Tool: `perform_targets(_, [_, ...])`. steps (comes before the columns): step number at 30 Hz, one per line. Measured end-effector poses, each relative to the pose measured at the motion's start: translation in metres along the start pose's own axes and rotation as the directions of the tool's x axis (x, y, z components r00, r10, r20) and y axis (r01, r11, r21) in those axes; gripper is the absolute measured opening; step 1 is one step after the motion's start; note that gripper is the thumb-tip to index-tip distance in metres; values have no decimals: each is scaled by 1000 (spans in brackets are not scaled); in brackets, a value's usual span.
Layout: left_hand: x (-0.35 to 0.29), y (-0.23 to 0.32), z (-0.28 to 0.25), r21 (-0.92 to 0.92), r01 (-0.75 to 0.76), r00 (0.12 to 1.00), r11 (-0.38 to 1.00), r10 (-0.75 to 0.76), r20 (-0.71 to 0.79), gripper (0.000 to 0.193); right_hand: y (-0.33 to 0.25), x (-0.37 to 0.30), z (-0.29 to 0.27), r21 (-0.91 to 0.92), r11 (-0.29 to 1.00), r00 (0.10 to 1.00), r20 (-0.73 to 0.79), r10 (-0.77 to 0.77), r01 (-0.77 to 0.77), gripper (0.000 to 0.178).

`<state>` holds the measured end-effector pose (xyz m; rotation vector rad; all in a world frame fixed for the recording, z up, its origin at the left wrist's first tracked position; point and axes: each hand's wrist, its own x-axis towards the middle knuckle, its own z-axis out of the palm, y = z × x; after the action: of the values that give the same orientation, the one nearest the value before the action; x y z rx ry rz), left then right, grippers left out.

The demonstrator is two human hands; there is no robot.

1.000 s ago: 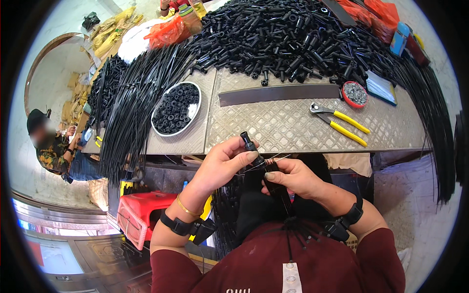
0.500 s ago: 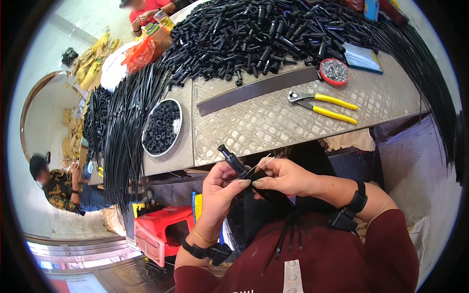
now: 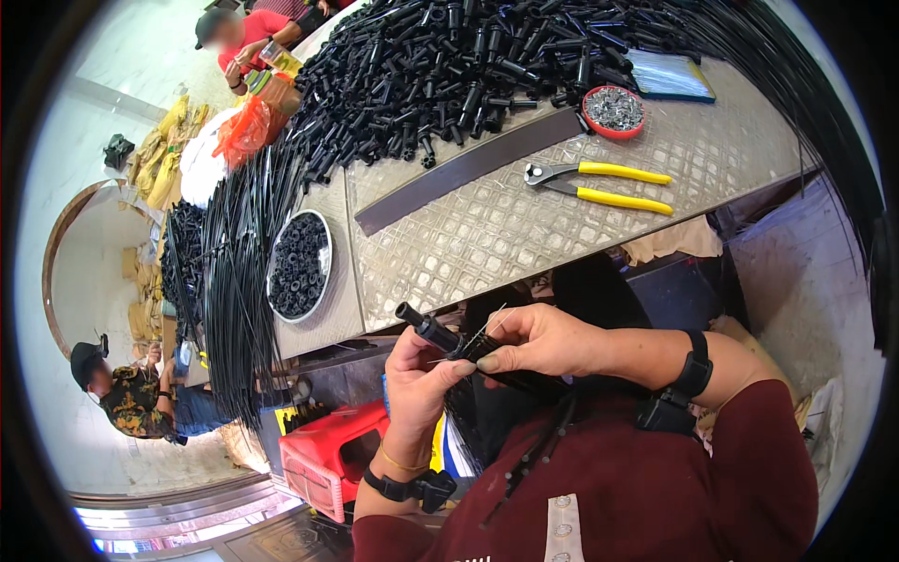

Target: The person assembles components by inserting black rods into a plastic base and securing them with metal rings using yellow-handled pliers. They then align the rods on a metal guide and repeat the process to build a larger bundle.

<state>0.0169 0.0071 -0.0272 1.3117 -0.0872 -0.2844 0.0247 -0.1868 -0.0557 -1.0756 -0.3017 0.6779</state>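
Observation:
My left hand [image 3: 414,384] is closed around a black plastic tubular fitting [image 3: 434,332], whose narrower end tilts up and to the left. Against its lower end, my right hand [image 3: 548,342] pinches with thumb and forefinger, the two thumbs nearly touching. A thin pale wire [image 3: 496,317] sticks up by the right fingers. Exactly what those fingers grip is hidden, though the wire passes between them. Below the hands, several dark strands [image 3: 538,445] hang over my lap.
On the table [image 3: 487,234] lie yellow-handled end-cutting pliers [image 3: 623,170], a long dark metal strip [image 3: 468,172], a red bowl [image 3: 613,134] of small metal pieces and a white bowl [image 3: 329,253] of black rings. Heaped fittings [image 3: 440,66] and black cables [image 3: 239,281] lie beyond. Two people sit leftward.
The whole view has shifted, with the table sliding left and up in it. Both hands keep their grip; the fitting leans further left.

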Motion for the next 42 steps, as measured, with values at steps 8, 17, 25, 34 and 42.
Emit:
perform_targets(8, [18,-12,9,-133,-80,976,988,105,193,35,5,-5,-11,254,963,989,136,59,-93,21])
perform_targets(17, [24,-14,20,-273,-95,952,957,167,255,33,-1,-5,-14,309,937,976,193,103,-160,22])
perform_targets(25, [47,-28,1,-256,-118,805,959,243,541,42,-9,-8,-6,53,999,956,291,-25,10,24])
perform_targets(34, [6,-5,19,472,-285,925,834,368,-91,48,-2,-3,-3,123,981,988,-41,-147,151,43])
perform_targets(42, [4,25,24,779,-144,955,610,293,-53,24,12,8,19,-248,923,934,-130,-332,293,42])
